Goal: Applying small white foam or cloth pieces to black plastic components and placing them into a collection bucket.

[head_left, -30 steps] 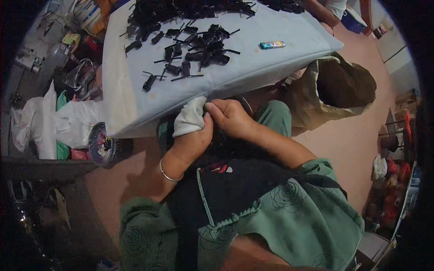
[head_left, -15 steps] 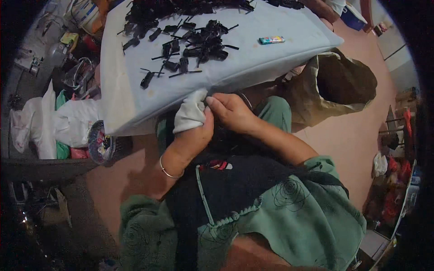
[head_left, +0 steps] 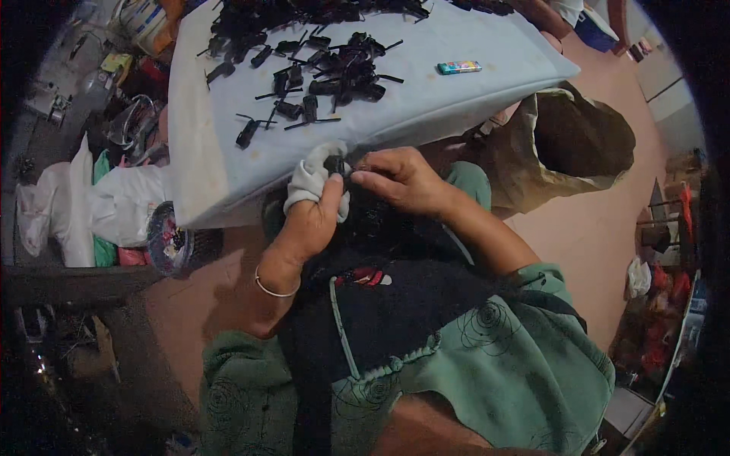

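My left hand [head_left: 313, 220] is closed around a crumpled white cloth [head_left: 303, 182], with a small black plastic part [head_left: 334, 163] showing at the cloth's opening under my thumb. Close beside it on the right, my right hand [head_left: 407, 182] is pinched at the thin end of that black part; the exact spot of the grip is too small to make out. Both hands are over my lap, just below the near edge of the white-covered table [head_left: 411, 99]. On that table lies a loose heap of similar black parts [head_left: 346, 72] with thin stems, several of them scattered toward the near left.
A small coloured packet [head_left: 459, 67] lies on the table's right side. To the right stands a wide-mouthed brown sack [head_left: 563, 152]. A patterned basket [head_left: 169, 243] and white plastic bags [head_left: 129, 201] are at the left. Another person's arm [head_left: 541, 17] shows at the far edge.
My left hand has drawn slightly left and the cloth has opened, baring the black part. My right hand has shifted a little to the right and down.
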A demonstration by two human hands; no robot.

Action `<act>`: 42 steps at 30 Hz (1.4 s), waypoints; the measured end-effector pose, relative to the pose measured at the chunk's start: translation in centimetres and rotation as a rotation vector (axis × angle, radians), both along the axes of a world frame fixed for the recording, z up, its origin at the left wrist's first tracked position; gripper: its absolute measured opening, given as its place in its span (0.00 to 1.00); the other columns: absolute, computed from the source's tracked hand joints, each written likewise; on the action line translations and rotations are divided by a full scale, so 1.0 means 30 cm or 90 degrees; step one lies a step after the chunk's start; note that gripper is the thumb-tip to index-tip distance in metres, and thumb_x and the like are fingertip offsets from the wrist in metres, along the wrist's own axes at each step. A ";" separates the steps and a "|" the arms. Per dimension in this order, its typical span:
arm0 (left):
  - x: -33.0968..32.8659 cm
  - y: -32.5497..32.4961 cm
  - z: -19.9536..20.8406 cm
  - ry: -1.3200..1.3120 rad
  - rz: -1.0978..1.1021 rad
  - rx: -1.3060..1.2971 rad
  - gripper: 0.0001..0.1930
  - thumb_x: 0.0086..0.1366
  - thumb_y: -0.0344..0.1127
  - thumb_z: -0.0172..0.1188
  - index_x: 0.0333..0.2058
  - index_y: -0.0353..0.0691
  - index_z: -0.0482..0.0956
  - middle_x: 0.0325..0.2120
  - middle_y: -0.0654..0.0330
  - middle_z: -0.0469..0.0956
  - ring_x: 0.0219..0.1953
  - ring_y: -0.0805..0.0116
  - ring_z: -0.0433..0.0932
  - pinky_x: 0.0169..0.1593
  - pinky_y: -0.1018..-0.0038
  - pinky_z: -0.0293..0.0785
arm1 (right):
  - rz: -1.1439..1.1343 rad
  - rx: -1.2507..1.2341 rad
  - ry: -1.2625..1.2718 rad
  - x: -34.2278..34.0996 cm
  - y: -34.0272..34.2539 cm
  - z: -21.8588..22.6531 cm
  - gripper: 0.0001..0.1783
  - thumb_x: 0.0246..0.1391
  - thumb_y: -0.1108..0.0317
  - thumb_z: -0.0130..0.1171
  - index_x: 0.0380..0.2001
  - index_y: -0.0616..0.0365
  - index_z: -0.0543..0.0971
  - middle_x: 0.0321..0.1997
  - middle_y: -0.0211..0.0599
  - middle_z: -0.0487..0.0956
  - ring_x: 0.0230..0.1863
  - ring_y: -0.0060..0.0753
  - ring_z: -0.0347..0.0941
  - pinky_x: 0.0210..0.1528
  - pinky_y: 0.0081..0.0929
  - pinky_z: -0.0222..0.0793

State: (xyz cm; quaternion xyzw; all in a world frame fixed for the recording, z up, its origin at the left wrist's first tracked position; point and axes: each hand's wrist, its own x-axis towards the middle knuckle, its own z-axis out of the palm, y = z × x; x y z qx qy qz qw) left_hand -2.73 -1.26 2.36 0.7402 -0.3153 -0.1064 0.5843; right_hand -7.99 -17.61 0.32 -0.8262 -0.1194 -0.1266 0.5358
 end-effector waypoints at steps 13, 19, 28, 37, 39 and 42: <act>0.015 0.009 0.007 0.270 -0.115 -0.065 0.13 0.57 0.25 0.43 0.42 0.38 0.64 0.23 0.65 0.65 0.21 0.81 0.63 0.24 0.84 0.61 | 0.008 -0.022 0.047 0.000 0.035 0.044 0.14 0.54 0.64 0.45 0.22 0.65 0.68 0.20 0.53 0.68 0.21 0.54 0.61 0.25 0.37 0.60; 0.010 -0.008 -0.019 -0.072 -0.041 0.086 0.14 0.54 0.25 0.44 0.41 0.35 0.63 0.30 0.51 0.68 0.34 0.60 0.70 0.40 0.72 0.66 | 0.022 0.021 0.079 0.017 0.052 0.023 0.16 0.57 0.62 0.42 0.23 0.63 0.67 0.16 0.34 0.64 0.22 0.21 0.55 0.26 0.24 0.59; 0.013 0.018 -0.027 -0.214 -0.043 0.160 0.17 0.54 0.28 0.48 0.45 0.35 0.63 0.31 0.47 0.69 0.38 0.55 0.70 0.43 0.70 0.65 | 0.080 0.082 0.200 0.041 0.025 -0.012 0.15 0.54 0.62 0.46 0.23 0.63 0.70 0.17 0.40 0.70 0.21 0.25 0.64 0.28 0.30 0.64; 0.101 0.041 -0.122 0.142 -0.006 0.002 0.12 0.61 0.33 0.46 0.43 0.35 0.67 0.30 0.61 0.72 0.27 0.71 0.74 0.26 0.76 0.71 | -0.218 -0.440 -0.003 0.246 -0.005 -0.011 0.08 0.43 0.68 0.51 0.29 0.58 0.69 0.21 0.47 0.72 0.26 0.52 0.69 0.26 0.40 0.64; 0.092 0.049 -0.103 0.316 0.051 -0.093 0.10 0.61 0.32 0.45 0.41 0.37 0.68 0.28 0.61 0.72 0.23 0.71 0.73 0.22 0.78 0.69 | -0.205 -0.449 -0.011 0.241 -0.004 -0.021 0.08 0.42 0.69 0.50 0.29 0.58 0.69 0.22 0.46 0.72 0.26 0.52 0.69 0.26 0.40 0.64; 0.115 0.064 -0.116 0.580 0.096 -0.263 0.08 0.61 0.33 0.46 0.38 0.39 0.69 0.26 0.62 0.72 0.21 0.72 0.72 0.18 0.79 0.65 | -0.147 -0.312 -0.099 0.163 -0.003 -0.023 0.07 0.42 0.70 0.51 0.27 0.59 0.68 0.22 0.46 0.71 0.27 0.52 0.68 0.27 0.39 0.63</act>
